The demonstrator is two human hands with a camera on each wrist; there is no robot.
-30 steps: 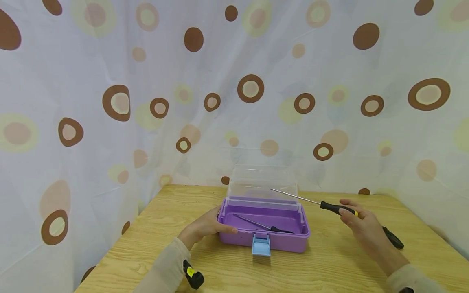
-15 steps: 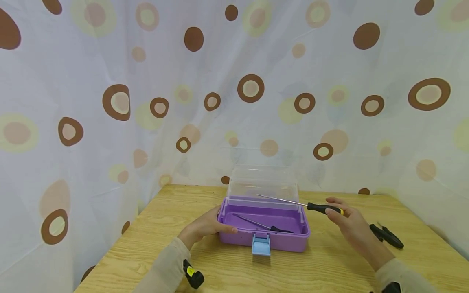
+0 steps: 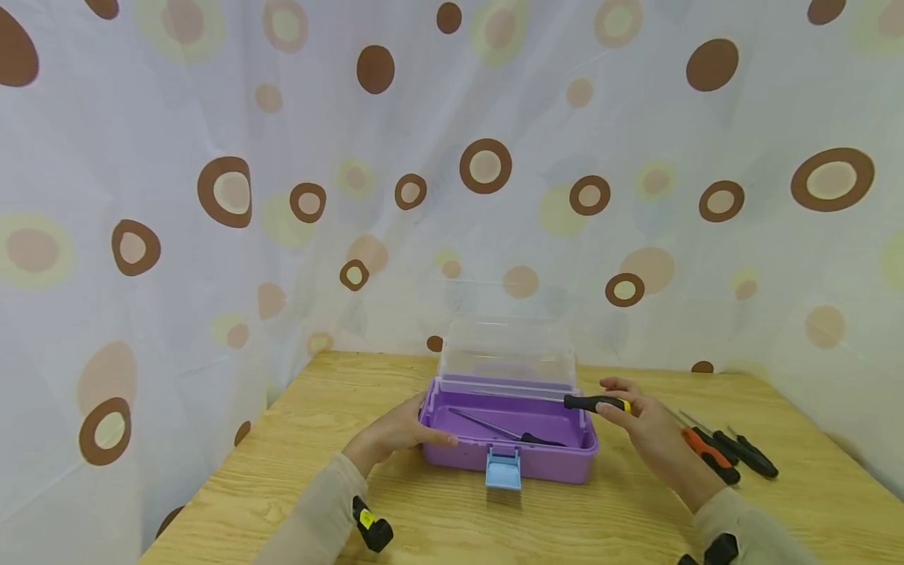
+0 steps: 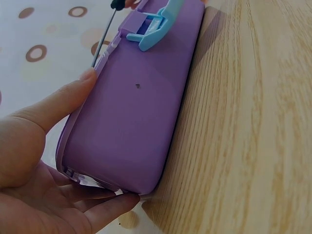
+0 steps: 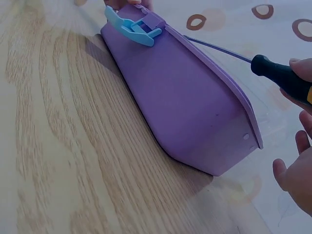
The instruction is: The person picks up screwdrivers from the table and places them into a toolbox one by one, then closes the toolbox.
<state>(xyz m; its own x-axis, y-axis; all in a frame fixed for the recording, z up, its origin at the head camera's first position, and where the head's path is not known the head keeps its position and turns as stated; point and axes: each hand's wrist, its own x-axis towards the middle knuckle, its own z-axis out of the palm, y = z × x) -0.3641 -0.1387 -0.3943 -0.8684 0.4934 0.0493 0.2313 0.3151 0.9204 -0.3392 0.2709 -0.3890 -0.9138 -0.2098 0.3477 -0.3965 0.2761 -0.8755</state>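
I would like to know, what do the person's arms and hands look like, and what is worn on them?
The left hand and right hand have no gloves. Both arms wear plain, pale beige sleeves reaching the wrists. A small black device with a yellow mark sits by the left cuff; another black one is on the right.

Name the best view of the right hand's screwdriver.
Right wrist: the screwdriver appears large, shaft and black handle distinct, though cropped. Head shows the handle and yellow end, but the shaft is indistinct against the box. Left wrist: only shaft and some handle, top edge.
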